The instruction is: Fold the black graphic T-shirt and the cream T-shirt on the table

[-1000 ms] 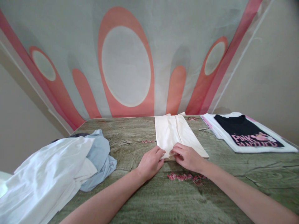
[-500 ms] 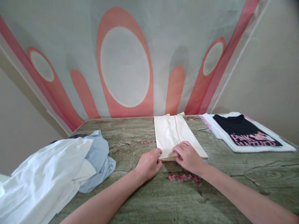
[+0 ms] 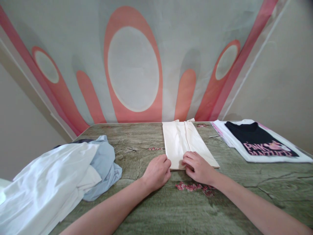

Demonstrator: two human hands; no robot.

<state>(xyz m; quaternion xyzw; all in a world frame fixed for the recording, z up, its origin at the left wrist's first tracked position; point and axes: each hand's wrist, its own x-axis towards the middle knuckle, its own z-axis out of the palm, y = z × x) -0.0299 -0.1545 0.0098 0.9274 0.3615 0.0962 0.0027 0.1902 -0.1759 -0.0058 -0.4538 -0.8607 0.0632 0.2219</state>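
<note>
A cream garment (image 3: pixel 176 140), folded into a narrow rectangle, lies lengthwise on the table with creases along its middle. At its near left corner my left hand (image 3: pixel 157 172) is closed, fingertips curled around the edge and partly hidden. My right hand (image 3: pixel 199 168) has its fingers bent over the near edge, right of the middle, thumb tucked underneath. Both hands touch the cloth close to the tabletop. What kind of garment it is, I cannot tell from the folded side.
On the left lies a loose heap with a white garment (image 3: pixel 49 179) and a light blue one (image 3: pixel 105 166). Folded shirts, topped by a black Pink Panther print (image 3: pixel 264 140), rest on the right. Behind the wood-patterned table (image 3: pixel 137 137) hangs a pink and grey backdrop (image 3: pixel 171 42).
The garment's near edge, slightly raised before, now lies flatter on the table. My hands have stayed at that edge with small finger shifts. The whole view has shifted a little.
</note>
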